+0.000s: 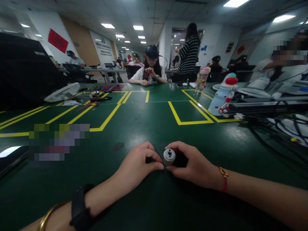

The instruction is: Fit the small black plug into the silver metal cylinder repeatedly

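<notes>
In the head view we see both of our hands meeting low at the middle of the green counter, at about 6 o'clock in the picture. Between them sits a small metal cylinder, its round silver face turned up toward us, with a darker body behind it.

Our right hand wraps the cylinder from the 3 o'clock side, the fingers closed around its dark body and the thumb under it. Our left hand comes in from 9 o'clock, fingers narrowed to a pinch, thumb tip and forefinger touching the cylinder's rim.

A red cord bracelet rides the right wrist; a black watch and a gold bangle ride the left forearm.

Yellow tape lines mark boxes on the counter toward 12 o'clock. At 10 o'clock lies a white fan, with a bundle of coloured wires beyond it. At 2 o'clock stands a pale blue bottle with a red cap, and black cables trail near 3 o'clock. Across the counter at 12 o'clock a seated person works with both hands raised.
</notes>
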Tool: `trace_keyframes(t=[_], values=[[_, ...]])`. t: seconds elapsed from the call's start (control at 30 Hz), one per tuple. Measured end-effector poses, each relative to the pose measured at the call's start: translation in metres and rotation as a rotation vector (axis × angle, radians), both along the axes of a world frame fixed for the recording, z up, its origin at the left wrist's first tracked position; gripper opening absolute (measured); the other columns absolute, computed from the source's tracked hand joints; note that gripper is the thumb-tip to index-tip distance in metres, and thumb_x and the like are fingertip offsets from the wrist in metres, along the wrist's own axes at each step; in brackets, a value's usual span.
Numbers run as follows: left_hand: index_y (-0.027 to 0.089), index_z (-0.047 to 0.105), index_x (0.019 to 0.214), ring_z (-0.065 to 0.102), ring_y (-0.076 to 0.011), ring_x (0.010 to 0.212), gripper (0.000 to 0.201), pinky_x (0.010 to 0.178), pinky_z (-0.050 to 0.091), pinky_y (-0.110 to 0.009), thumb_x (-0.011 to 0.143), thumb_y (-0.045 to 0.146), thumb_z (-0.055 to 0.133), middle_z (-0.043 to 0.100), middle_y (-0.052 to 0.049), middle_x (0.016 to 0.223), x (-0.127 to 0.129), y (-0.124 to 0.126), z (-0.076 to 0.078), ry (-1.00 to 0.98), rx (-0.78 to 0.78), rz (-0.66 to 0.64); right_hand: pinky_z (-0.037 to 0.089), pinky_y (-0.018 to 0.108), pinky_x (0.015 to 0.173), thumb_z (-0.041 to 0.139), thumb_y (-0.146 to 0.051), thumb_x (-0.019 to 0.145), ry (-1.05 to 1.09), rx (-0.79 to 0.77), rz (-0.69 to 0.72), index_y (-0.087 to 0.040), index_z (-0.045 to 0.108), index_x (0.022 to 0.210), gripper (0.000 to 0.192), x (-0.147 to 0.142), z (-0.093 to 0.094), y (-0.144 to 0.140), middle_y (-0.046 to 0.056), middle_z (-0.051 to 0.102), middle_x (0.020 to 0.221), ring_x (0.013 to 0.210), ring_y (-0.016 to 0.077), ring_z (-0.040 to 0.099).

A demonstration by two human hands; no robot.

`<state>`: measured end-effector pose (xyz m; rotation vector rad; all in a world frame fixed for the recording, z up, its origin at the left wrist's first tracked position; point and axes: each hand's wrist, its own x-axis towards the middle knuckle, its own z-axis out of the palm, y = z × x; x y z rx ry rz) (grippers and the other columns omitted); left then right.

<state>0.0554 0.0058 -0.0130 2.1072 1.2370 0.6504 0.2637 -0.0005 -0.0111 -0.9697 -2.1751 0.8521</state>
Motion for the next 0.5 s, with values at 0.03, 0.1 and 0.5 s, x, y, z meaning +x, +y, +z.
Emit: trace_keyframes(t=[0.03, 0.1, 0.5], values=[[0.027, 0.071, 0.080, 0.055, -0.0186, 0.082, 0.015, 0.072, 0.042, -0.031, 0.070, 0.038, 0.068, 0.059, -0.002, 0.085, -0.002, 0.000, 0.002, -0.004, 0.000, 0.006, 0.046, 0.024, 0.074, 0.063, -0.024, 0.069, 0.001, 0.007, -0.012, -0.020, 0.052, 0.105, 0.038, 0.001, 0.001, 0.001, 0.002, 0.060, 0.098, 0.084, 0.0114, 0.056], [0.027, 0.070, 0.087, 0.055, -0.0179, 0.078, 0.022, 0.069, 0.042, -0.030, 0.071, 0.042, 0.066, 0.060, -0.002, 0.087, -0.008, 0.002, 0.009, -0.010, 0.005, 0.046, 0.047, 0.024, 0.072, 0.062, -0.025, 0.069, -0.014, 0.023, -0.088, -0.020, 0.051, 0.102, 0.035, 0.007, 0.006, 0.009, 0.003, 0.060, 0.095, 0.082, 0.0116, 0.057], [0.021, 0.067, 0.094, 0.057, -0.0188, 0.070, 0.044, 0.059, 0.039, -0.027, 0.078, 0.057, 0.048, 0.066, -0.003, 0.080, -0.055, 0.041, 0.009, -0.033, -0.061, 0.445, 0.040, 0.030, 0.053, 0.065, -0.044, 0.059, -0.769, 0.042, -0.897, -0.014, 0.055, 0.076, 0.036, 0.183, 0.039, 0.132, 0.011, 0.060, 0.074, 0.063, 0.0175, 0.054]])
